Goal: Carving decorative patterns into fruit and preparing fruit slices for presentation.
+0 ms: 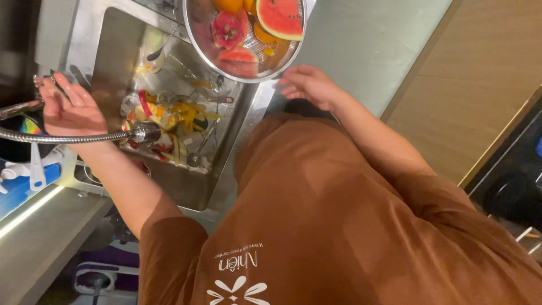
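My left hand (pixel 70 110) is raised with its fingers spread and the palm showing, at the left edge of the steel sink (pixel 101 39), next to the faucet lever (pixel 40 83). It holds nothing. A flexible metal hose runs under the hand and ends in a spray head (pixel 145 133) over the sink. My right hand (pixel 307 85) lies flat with straight fingers on the counter, its fingertips at the rim of a metal colander (pixel 195 34). The colander holds watermelon slices (pixel 279 17), a pink dragon fruit piece (pixel 228 28) and orange pieces (pixel 262 34).
The sink bottom is littered with fruit peels and scraps (pixel 175 118) and a ladle (pixel 195 158). A grey counter (pixel 367 45) runs to the right. A blue and white object (pixel 25 175) sits at the left edge. A dark appliance (pixel 514 186) is at the far right.
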